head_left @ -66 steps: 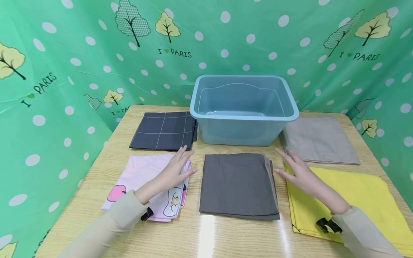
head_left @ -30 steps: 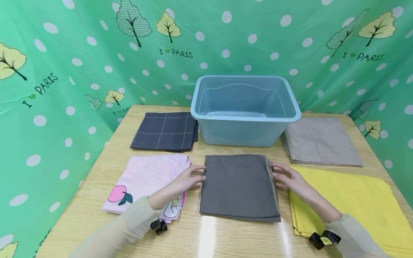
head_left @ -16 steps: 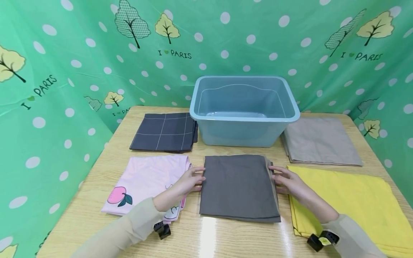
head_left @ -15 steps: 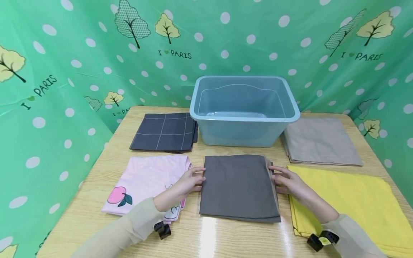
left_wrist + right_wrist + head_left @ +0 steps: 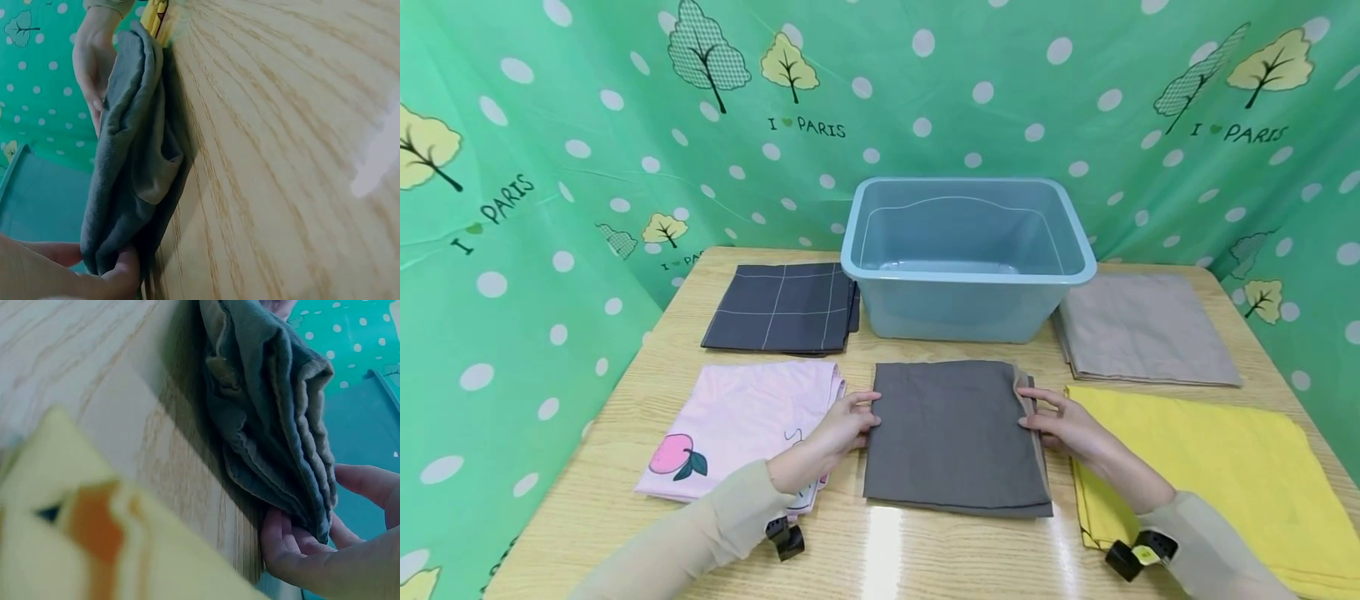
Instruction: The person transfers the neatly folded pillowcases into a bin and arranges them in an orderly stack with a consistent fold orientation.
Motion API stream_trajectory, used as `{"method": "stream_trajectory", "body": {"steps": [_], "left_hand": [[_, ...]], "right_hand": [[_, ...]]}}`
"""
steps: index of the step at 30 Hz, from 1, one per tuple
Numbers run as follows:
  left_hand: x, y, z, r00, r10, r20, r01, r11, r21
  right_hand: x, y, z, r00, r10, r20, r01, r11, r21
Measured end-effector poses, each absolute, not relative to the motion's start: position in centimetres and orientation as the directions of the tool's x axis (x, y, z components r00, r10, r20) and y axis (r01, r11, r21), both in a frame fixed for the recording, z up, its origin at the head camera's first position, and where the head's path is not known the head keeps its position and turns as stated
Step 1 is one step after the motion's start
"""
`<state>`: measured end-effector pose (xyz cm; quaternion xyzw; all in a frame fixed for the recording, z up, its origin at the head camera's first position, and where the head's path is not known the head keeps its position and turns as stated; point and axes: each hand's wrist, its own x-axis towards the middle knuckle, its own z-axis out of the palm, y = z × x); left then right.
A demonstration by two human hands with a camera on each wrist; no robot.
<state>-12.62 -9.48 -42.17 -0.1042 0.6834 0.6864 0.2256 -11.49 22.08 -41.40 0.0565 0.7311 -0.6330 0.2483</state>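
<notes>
A folded dark grey cloth (image 5: 951, 433) lies in the middle of the table in the head view, with a brownish layer showing along its right edge. My left hand (image 5: 842, 429) pinches its left edge; the left wrist view has a fingertip and the thumb (image 5: 125, 269) on either side of the layered fold. At the opposite edge, my right hand (image 5: 1071, 429) grips the cloth. Its fingers (image 5: 275, 537) reach under the stacked layers in the right wrist view. The cloth's underside is mostly hidden.
Behind the cloth stands a blue plastic bin (image 5: 962, 308). A pink printed cloth (image 5: 737, 417) and a navy checked cloth (image 5: 782, 304) lie left. On the right are a yellow cloth (image 5: 1217, 475) and a light grey cloth (image 5: 1150, 325). Green polka-dot curtain (image 5: 917, 83) surrounds the table (image 5: 970, 558).
Both hands have come down from above the table to the dark grey cloth's sides. Most recently they shifted slightly inward, and the right fingers took hold of the right edge.
</notes>
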Motion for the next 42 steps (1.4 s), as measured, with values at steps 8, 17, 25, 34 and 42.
{"method": "stream_trajectory", "body": {"steps": [8, 17, 25, 34, 42], "left_hand": [[-12.4, -9.4, -42.1, -0.886, 0.124, -0.446, -0.447, 0.026, 0.894], [-12.0, -9.2, -41.2, -0.900, 0.074, -0.429, -0.431, -0.015, 0.902], [-11.7, -9.2, -39.6, -0.928, 0.054, -0.368, -0.370, -0.036, 0.928], [-11.2, -9.3, -38.2, -0.947, 0.044, -0.319, -0.321, -0.066, 0.945], [-11.0, -9.4, -37.0, -0.966, 0.056, -0.251, -0.256, -0.106, 0.961]], "right_hand": [[-11.3, 21.7, -40.8, -0.879, -0.223, -0.421, 0.385, 0.187, -0.904], [-10.9, 21.6, -39.7, -0.911, -0.162, -0.380, 0.349, 0.188, -0.918], [-10.5, 21.7, -38.4, -0.933, -0.126, -0.336, 0.318, 0.140, -0.937], [-10.2, 21.8, -36.8, -0.939, -0.100, -0.328, 0.317, 0.115, -0.941], [-9.8, 21.9, -35.7, -0.953, -0.063, -0.295, 0.283, 0.147, -0.948]]}}
